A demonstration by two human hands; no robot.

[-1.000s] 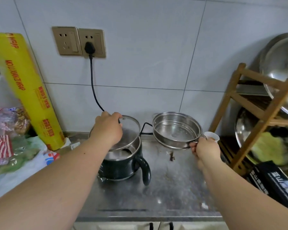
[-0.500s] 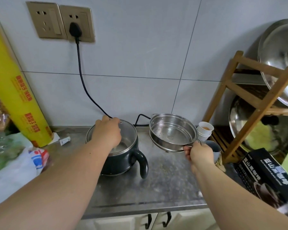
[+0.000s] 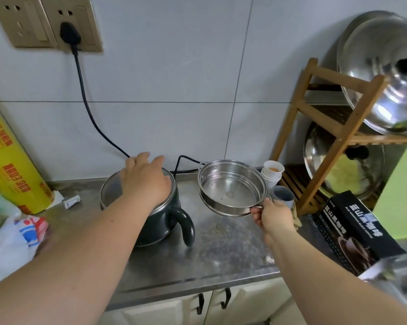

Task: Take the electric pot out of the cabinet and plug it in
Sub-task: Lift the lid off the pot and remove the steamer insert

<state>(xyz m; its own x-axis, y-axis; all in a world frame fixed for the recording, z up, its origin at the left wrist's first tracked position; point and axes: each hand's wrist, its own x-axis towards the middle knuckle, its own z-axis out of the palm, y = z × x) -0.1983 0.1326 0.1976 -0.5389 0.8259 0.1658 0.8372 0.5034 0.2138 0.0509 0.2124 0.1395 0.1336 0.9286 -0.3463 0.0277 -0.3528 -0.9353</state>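
Right hand point(image 3: 274, 215) grips round perforated steel steamer tray point(image 3: 230, 187).

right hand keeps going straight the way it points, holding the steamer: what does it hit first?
Likely the stacked paper cups just beyond the steamer insert held by the right hand, with the grey cup beside them. Depth is unclear; the insert may pass above them.
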